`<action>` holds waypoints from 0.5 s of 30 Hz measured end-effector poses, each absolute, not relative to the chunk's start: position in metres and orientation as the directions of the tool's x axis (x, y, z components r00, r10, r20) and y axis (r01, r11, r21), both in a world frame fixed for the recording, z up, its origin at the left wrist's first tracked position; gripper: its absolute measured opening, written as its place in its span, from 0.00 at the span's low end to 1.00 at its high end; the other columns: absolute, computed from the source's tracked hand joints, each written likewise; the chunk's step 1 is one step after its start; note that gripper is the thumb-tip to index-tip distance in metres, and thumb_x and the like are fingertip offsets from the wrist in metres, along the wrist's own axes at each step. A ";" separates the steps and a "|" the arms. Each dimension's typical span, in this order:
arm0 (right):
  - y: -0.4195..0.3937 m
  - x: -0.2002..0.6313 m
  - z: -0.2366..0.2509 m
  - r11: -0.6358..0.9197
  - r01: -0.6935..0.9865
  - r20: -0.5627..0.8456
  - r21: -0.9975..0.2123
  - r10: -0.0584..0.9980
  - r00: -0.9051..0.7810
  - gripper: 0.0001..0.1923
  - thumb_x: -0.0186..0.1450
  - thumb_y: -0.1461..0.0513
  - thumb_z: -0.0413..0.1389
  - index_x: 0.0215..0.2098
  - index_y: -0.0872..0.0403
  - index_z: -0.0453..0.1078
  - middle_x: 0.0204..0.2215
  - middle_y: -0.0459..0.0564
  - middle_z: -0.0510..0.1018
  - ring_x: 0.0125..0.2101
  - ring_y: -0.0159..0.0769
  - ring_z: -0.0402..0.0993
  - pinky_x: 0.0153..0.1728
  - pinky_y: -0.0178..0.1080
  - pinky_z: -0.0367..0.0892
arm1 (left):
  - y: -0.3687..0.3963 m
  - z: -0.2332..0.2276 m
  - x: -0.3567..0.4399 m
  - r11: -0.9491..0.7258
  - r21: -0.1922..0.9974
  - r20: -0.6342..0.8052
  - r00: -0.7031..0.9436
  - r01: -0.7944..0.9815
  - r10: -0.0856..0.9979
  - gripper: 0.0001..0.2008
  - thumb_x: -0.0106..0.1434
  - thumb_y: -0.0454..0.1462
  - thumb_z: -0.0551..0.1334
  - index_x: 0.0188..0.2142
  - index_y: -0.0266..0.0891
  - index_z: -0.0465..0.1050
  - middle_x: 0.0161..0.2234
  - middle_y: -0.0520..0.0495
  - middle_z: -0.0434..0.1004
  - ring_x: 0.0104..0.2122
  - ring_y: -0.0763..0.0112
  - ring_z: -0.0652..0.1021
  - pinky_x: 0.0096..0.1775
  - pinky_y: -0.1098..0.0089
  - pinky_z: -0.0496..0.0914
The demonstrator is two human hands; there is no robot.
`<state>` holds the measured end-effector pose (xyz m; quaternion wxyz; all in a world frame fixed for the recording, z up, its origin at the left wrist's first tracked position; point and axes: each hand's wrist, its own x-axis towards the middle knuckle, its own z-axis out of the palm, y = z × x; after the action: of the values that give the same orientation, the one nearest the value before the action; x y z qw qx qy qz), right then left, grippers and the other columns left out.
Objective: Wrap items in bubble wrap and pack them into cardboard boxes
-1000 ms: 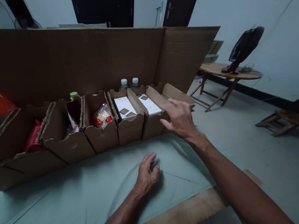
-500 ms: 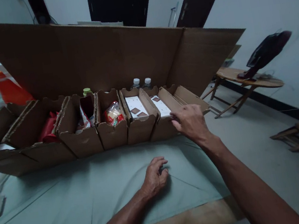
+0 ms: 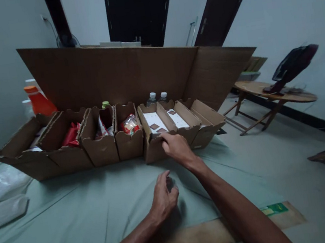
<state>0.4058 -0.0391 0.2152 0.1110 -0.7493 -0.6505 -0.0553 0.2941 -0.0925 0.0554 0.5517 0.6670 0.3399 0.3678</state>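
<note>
The right hand (image 3: 176,148), near the centre of the frame, rests on the front top edge of a cardboard bin (image 3: 154,142), fingers curled over the rim and gripping it; the bin holds a white card with brown squares (image 3: 155,122). The left hand (image 3: 163,197) lies just below it, palm down on the pale green cloth (image 3: 73,217) that covers the table, fingers loosely bent and holding nothing, clear of the bin. The gripped bin stands in a row of like bins running from centre to the left of the frame: next to it on the left is one with a red and clear snack packet (image 3: 129,124), then one with a green-capped bottle (image 3: 105,104) behind it, then one with something red (image 3: 71,135). To its right are two more bins, the nearer one (image 3: 186,120) with another white card. A tall cardboard sheet (image 3: 118,75) stands behind the row, two water bottles (image 3: 156,97) showing before it, and an orange bottle (image 3: 38,101) at the upper left. A round wooden table (image 3: 272,94) sits at the right. Half a second ago the right hand was over the bin further right; it has since come left onto this bin, whose front now juts slightly forward of the row, while the left hand has stayed on the cloth.
</note>
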 end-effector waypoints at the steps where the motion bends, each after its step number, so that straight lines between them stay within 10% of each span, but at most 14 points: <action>1: -0.056 0.407 0.214 -0.104 0.988 0.233 -0.117 0.964 0.129 0.14 0.67 0.65 0.52 0.45 0.49 0.77 0.33 0.51 0.85 0.33 0.42 0.81 0.33 0.37 0.65 | -0.100 0.059 0.279 -0.169 0.985 0.128 0.482 0.042 0.867 0.28 0.57 0.32 0.60 0.58 0.39 0.67 0.54 0.39 0.72 0.52 0.59 0.75 0.56 0.57 0.71; 8: -0.214 0.438 0.211 0.213 0.918 0.327 -0.333 0.940 -0.100 0.07 0.65 0.58 0.56 0.39 0.47 0.76 0.30 0.47 0.83 0.28 0.40 0.78 0.28 0.39 0.69 | -0.121 0.087 0.181 -0.197 0.975 0.167 0.244 0.104 0.955 0.25 0.63 0.38 0.61 0.60 0.45 0.66 0.59 0.40 0.69 0.52 0.56 0.75 0.53 0.54 0.72; 15: -0.323 0.485 0.175 -0.117 0.848 0.391 -0.518 0.848 0.356 0.34 0.62 0.50 0.61 0.66 0.40 0.63 0.48 0.54 0.82 0.42 0.52 0.82 0.41 0.53 0.77 | -0.094 0.099 0.201 -0.283 0.959 0.268 0.306 0.006 0.914 0.44 0.60 0.39 0.64 0.71 0.47 0.45 0.68 0.37 0.59 0.65 0.51 0.65 0.62 0.47 0.61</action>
<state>0.4850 -0.3231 0.1753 0.3458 -0.7474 -0.5672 0.0006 0.2011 -0.0937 0.0989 0.4823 0.6485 0.3547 0.4702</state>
